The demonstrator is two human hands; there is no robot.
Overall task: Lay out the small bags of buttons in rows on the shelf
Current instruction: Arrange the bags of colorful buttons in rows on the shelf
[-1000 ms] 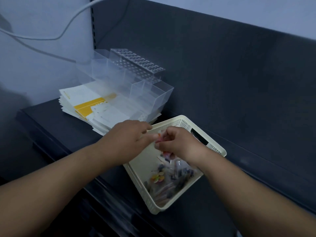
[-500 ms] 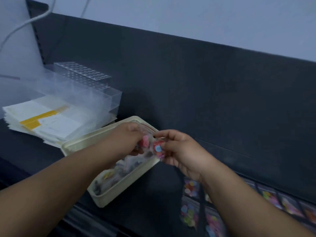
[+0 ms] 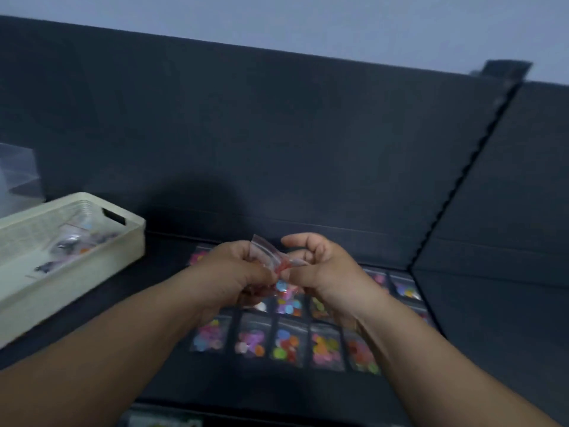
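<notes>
Pinching a small clear bag of red buttons between them, the left hand and the right hand hold it in the air over the dark shelf, about the middle of the view. Each hand has its fingers and thumb curled tight onto the bag, the left on its left side and the right on its right, and the bag's clear top corner sticks up between them. Below the hands, other bags of coloured buttons lie flat on the shelf in rows. The near row has five side by side with narrow gaps, and the farther rows are partly hidden by the hands. Off to the left stands a cream basket, well apart from the rows, with more bags inside, too blurred to count. A clear plastic box shows at the left edge, beyond the basket.
</notes>
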